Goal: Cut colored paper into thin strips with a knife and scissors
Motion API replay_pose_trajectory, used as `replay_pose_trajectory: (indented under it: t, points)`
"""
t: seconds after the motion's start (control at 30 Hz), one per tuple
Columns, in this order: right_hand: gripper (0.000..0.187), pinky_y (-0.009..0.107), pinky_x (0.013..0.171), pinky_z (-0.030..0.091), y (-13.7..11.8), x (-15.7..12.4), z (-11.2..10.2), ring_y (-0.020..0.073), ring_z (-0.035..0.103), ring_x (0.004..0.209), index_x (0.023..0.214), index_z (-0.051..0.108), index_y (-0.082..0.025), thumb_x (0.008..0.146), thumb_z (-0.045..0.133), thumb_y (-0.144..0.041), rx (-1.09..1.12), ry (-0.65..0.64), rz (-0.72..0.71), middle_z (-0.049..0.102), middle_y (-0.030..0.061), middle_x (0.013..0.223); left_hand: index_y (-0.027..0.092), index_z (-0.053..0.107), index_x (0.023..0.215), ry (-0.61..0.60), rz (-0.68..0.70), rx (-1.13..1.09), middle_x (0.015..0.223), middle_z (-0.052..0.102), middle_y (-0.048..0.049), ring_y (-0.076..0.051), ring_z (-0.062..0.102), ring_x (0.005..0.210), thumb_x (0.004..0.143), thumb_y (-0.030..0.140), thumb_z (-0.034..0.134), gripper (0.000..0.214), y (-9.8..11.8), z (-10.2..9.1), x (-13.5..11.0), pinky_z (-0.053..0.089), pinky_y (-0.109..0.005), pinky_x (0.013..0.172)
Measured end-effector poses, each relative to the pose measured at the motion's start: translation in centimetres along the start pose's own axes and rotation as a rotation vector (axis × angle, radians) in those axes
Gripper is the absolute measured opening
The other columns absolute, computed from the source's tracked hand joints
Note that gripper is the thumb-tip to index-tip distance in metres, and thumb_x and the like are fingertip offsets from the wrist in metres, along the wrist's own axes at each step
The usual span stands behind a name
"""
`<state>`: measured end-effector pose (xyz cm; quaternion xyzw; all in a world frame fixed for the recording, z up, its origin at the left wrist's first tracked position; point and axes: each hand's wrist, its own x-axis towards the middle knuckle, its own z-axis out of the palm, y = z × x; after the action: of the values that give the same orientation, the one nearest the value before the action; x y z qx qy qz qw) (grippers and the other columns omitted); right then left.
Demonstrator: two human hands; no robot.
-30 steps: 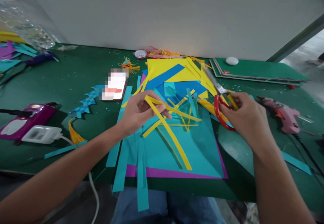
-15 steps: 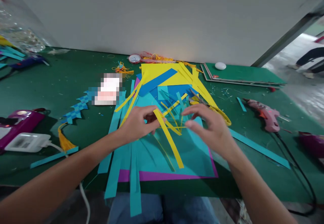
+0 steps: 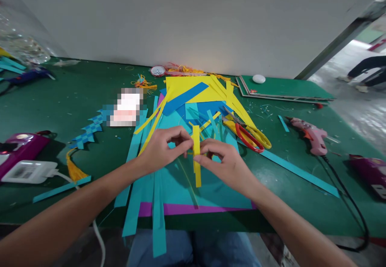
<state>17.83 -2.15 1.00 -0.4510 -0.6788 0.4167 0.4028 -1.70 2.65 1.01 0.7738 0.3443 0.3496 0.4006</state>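
My left hand (image 3: 164,148) and my right hand (image 3: 224,164) meet over the middle of the table, both pinched on a yellow paper strip (image 3: 197,158) that hangs upright between them. Under them lies a teal paper sheet (image 3: 181,182) on a purple sheet (image 3: 181,209), with several teal strips (image 3: 158,218) reaching over the table's front edge. Red and yellow handled scissors (image 3: 249,136) lie on the table just right of my right hand, untouched. Yellow and blue sheets (image 3: 193,90) sit farther back.
A pink glue gun (image 3: 310,132) with a black cord lies at the right. A woven teal strip with a yellow tassel (image 3: 86,136), a phone (image 3: 125,110), a purple device (image 3: 21,148) and a white charger (image 3: 28,171) are at the left. Green boards (image 3: 286,89) sit back right.
My right hand put the scissors down on the table and came over to the yellow strip. The strip went from slanting to upright, now pinched by both hands.
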Motion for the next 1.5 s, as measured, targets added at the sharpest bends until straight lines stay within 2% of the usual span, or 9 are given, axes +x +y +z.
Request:
replay_pose_trajectory:
  t: [0.13, 0.23, 0.3, 0.53, 0.7, 0.87, 1.03, 1.37, 1.5]
  points:
    - [0.019, 0.025, 0.058, 0.038, 0.7, 0.1, -1.1, 0.0106, 0.048, 0.065, 0.07, 0.063, -0.02, 0.083, 0.068, -0.033, 0.119, 0.234, 0.104, 0.058, -0.0015, 0.073, 0.017, 0.068, 0.089, 0.024, 0.173, 0.351, 0.083, 0.073, -0.0037, -0.015, 0.068, 0.075, 0.091, 0.027, 0.059, 0.014, -1.0, -1.7, 0.7, 0.052, -0.024, 0.068]
    - [0.018, 0.025, 0.06, 0.039, 1.1, 0.3, -2.0, 0.0107, 0.047, 0.066, 0.071, 0.065, -0.02, 0.083, 0.068, -0.034, 0.185, 0.414, 0.082, 0.056, -0.0022, 0.07, 0.018, 0.068, 0.098, -0.132, 0.29, 0.584, 0.098, 0.072, -0.0067, -0.021, 0.065, 0.096, 0.091, 0.031, 0.06, 0.016, -2.6, -2.7, 1.2, 0.05, -0.034, 0.087]
    - [0.017, 0.025, 0.063, 0.041, 1.2, 0.4, -2.2, 0.0114, 0.049, 0.069, 0.07, 0.065, -0.021, 0.083, 0.069, -0.032, 0.207, 0.467, 0.05, 0.056, -0.0019, 0.07, 0.017, 0.068, 0.098, -0.229, 0.311, 0.66, 0.097, 0.071, -0.0078, -0.023, 0.063, 0.097, 0.092, 0.032, 0.06, 0.018, -3.4, -3.0, 1.5, 0.049, -0.035, 0.086]
    - [0.013, 0.027, 0.065, 0.042, 1.7, 0.7, -1.5, 0.0133, 0.054, 0.077, 0.076, 0.069, -0.02, 0.081, 0.07, -0.032, 0.193, 0.42, 0.043, 0.064, 0.0015, 0.086, 0.018, 0.066, 0.089, -0.219, 0.307, 0.634, 0.086, 0.07, -0.0046, -0.019, 0.064, 0.085, 0.096, 0.026, 0.055, 0.015, -4.0, -2.0, 1.4, 0.047, -0.027, 0.073]
    - [0.011, 0.034, 0.077, 0.049, 1.8, 0.7, -1.4, 0.019, 0.063, 0.087, 0.073, 0.069, -0.021, 0.079, 0.072, -0.03, 0.114, 0.402, -0.009, 0.069, 0.0022, 0.086, 0.018, 0.067, 0.092, -0.129, 0.389, 0.566, 0.086, 0.073, -0.0039, -0.017, 0.066, 0.082, 0.094, 0.024, 0.057, 0.011, -3.2, -1.6, 1.0, 0.049, -0.026, 0.074]
    - [0.003, 0.038, 0.091, 0.052, 1.0, 0.5, -2.6, 0.0203, 0.068, 0.093, 0.081, 0.075, -0.026, 0.082, 0.072, -0.028, 0.128, 0.422, -0.083, 0.075, 0.0003, 0.091, 0.021, 0.069, 0.096, -0.137, 0.381, 0.566, 0.09, 0.076, -0.0044, -0.017, 0.069, 0.084, 0.094, 0.027, 0.058, 0.013, -2.8, -1.7, 0.8, 0.05, -0.026, 0.075]
    - [0.005, 0.037, 0.086, 0.053, 1.4, 0.4, -3.7, 0.0203, 0.069, 0.089, 0.08, 0.076, -0.028, 0.079, 0.076, -0.032, 0.138, 0.467, -0.049, 0.076, -0.0009, 0.088, 0.021, 0.071, 0.091, -0.093, 0.315, 0.519, 0.087, 0.076, -0.0037, -0.016, 0.07, 0.081, 0.092, 0.029, 0.061, 0.012, -2.8, -1.7, 0.9, 0.051, -0.026, 0.075]
    - [0.016, 0.031, 0.068, 0.052, 0.5, 0.5, -3.4, 0.0177, 0.066, 0.072, 0.072, 0.071, -0.02, 0.076, 0.076, -0.035, -0.166, 0.293, 0.072, 0.073, 0.0018, 0.076, 0.019, 0.072, 0.08, 0.025, 0.17, 0.301, 0.075, 0.075, -0.0007, -0.011, 0.066, 0.064, 0.085, 0.027, 0.07, 0.009, -1.6, -1.2, 1.0, 0.05, -0.019, 0.061]
    - [0.032, 0.031, 0.07, 0.055, 0.5, 0.6, -3.6, 0.018, 0.069, 0.076, 0.081, 0.058, -0.022, 0.066, 0.084, -0.033, -0.015, 0.317, 0.105, 0.071, -0.0003, 0.077, 0.019, 0.073, 0.079, 0.072, 0.066, 0.203, 0.075, 0.075, -0.0005, -0.012, 0.067, 0.065, 0.082, 0.029, 0.073, 0.01, -1.3, -1.3, 1.0, 0.052, -0.02, 0.061]
